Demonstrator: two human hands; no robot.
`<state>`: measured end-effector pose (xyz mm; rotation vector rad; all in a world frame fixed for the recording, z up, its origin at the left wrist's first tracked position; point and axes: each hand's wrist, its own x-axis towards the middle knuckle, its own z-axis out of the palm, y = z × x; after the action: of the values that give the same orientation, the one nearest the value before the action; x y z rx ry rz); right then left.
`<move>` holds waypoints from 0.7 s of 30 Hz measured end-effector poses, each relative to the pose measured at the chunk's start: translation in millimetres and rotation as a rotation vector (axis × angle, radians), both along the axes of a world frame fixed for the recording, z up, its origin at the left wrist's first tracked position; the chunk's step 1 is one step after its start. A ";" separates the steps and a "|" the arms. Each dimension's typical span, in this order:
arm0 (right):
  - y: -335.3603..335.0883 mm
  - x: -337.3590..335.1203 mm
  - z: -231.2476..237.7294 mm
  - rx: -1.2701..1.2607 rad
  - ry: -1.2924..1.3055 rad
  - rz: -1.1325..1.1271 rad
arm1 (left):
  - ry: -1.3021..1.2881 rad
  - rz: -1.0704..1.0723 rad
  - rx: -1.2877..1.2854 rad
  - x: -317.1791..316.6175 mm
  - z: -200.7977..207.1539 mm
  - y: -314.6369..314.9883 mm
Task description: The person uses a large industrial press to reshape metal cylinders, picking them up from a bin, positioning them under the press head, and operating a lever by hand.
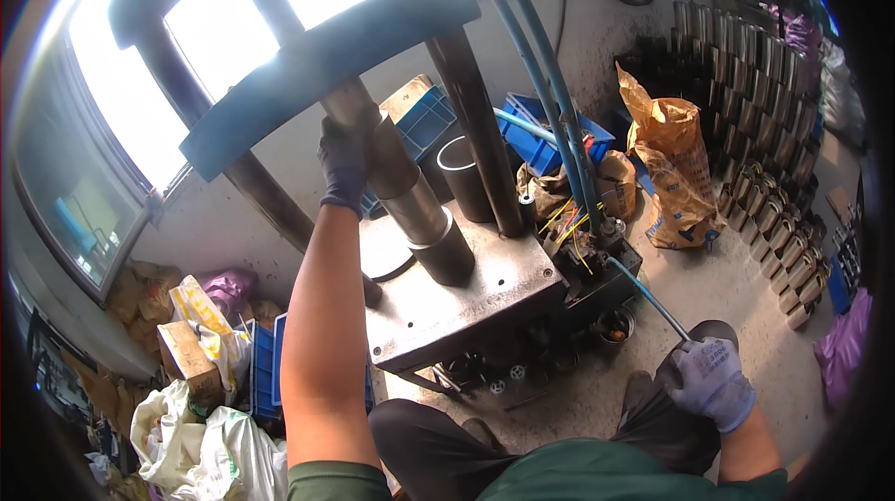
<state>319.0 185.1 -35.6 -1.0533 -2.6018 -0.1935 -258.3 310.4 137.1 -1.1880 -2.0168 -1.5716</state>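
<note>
My left hand (341, 164), in a dark grey glove, reaches up to a hydraulic press. Its fingers lie round the side of a dark metal sleeve (388, 158) below the ram (349, 102). Under that sleeve a shiny metal cylinder (417, 211) stands in line with a dark round base (446, 257) on the steel press table (503, 285). Low on the right, my right hand (713, 380), in a pale grey glove, is closed on the end of a long lever (650, 298). The lever runs to the valve block (608, 238) beside the press.
Dark columns (480, 137) carry the curved blue crosshead (331, 63). Behind the table stand a black tube (463, 179) and blue crates (550, 133). To the right are a brown paper sack (681, 170) and stacked metal sleeves (769, 100). White sacks (210, 440) lie at the left.
</note>
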 end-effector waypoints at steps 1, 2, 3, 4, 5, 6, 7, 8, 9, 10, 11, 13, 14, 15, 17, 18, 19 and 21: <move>-0.4 -0.5 3.7 -0.003 -0.006 -0.004 | -0.005 0.018 -0.013 1.5 0.3 0.3; 2.4 -4.5 11.7 -0.123 -0.051 -0.052 | -0.009 0.018 -0.017 5.5 0.8 -1.1; 4.2 -7.1 16.7 -0.244 -0.097 -0.100 | -0.014 -0.005 -0.016 9.8 1.1 -2.4; 4.6 -7.7 17.5 -0.247 -0.101 -0.101 | -0.020 -0.027 -0.015 14.2 0.5 -3.1; 5.0 -8.5 19.1 -0.272 -0.107 -0.110 | -0.023 -0.023 -0.015 15.1 0.1 -4.9; 5.1 -9.5 20.0 -0.297 -0.114 -0.118 | -0.039 -0.033 -0.010 16.1 -0.5 -5.9; 4.9 -10.5 20.4 -0.297 -0.119 -0.115 | -0.055 -0.043 -0.005 16.1 -1.3 -6.5; 4.8 -11.9 20.5 -0.288 -0.089 -0.112 | -0.058 -0.039 -0.007 12.7 -2.5 -5.2; 4.8 -13.2 20.6 -0.279 -0.059 -0.109 | -0.053 -0.016 -0.011 9.3 -3.5 -3.1; 4.9 -14.2 21.9 -0.281 -0.063 -0.104 | -0.047 0.007 -0.015 6.0 -5.4 -2.0; 5.1 -14.5 24.2 -0.290 -0.056 -0.104 | -0.049 0.010 -0.016 4.1 -7.3 -1.4; 5.3 -15.9 25.3 -0.301 -0.050 -0.099 | -0.050 -0.046 0.019 -0.3 -11.6 -2.1; 4.9 -15.7 24.9 -0.261 -0.062 -0.109 | -0.054 -0.047 0.017 3.8 -12.4 -2.4; 4.5 -15.5 24.3 -0.222 -0.074 -0.119 | -0.052 -0.059 0.022 7.8 -13.1 -3.0; 4.2 -14.2 21.3 -0.218 -0.056 -0.117 | -0.052 -0.069 0.026 11.0 -13.7 -4.8; 4.1 -13.9 20.5 -0.212 -0.034 -0.115 | -0.050 -0.061 0.011 10.5 -13.8 -5.4; 3.8 -14.5 21.3 -0.213 -0.036 -0.114 | -0.048 -0.053 -0.004 10.2 -14.1 -5.9; 3.7 -16.1 22.8 -0.228 -0.030 -0.123 | -0.048 -0.046 -0.004 8.0 -17.1 -4.8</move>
<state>302.8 188.8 -12.8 -1.2982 -2.6339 0.0609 -250.2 305.7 120.1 -1.2176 -2.0368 -1.6340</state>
